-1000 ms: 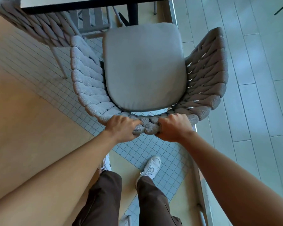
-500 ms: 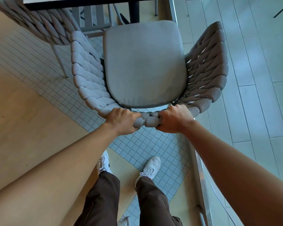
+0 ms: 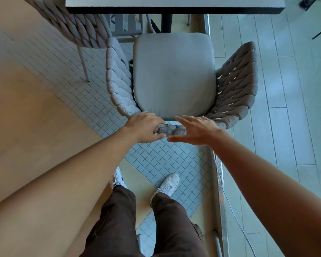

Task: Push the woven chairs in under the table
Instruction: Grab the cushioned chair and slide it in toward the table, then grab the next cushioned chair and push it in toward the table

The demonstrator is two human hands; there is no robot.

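A grey woven chair (image 3: 235, 86) with a flat grey seat cushion (image 3: 174, 75) stands in front of me, its front edge near the white table (image 3: 174, 4) with a dark edge. My left hand (image 3: 143, 127) rests on the chair's woven back rail (image 3: 170, 129), fingers loosely curled over it. Beside the same rail my right hand (image 3: 196, 130) is lifted, fingers spread and straight, holding nothing. A second woven chair (image 3: 76, 25) stands at the upper left, partly under the table.
The table's dark central post (image 3: 166, 23) rises just beyond the cushion. My legs and white shoes (image 3: 167, 184) stand on the small-tiled floor behind the chair. A metal floor rail (image 3: 218, 182) runs along the right, with plank flooring beyond it.
The chair has slid forward toward the table. Both hands gripped the back rail before; now the right hand has let go and spread open, and the left hand's grip has loosened.
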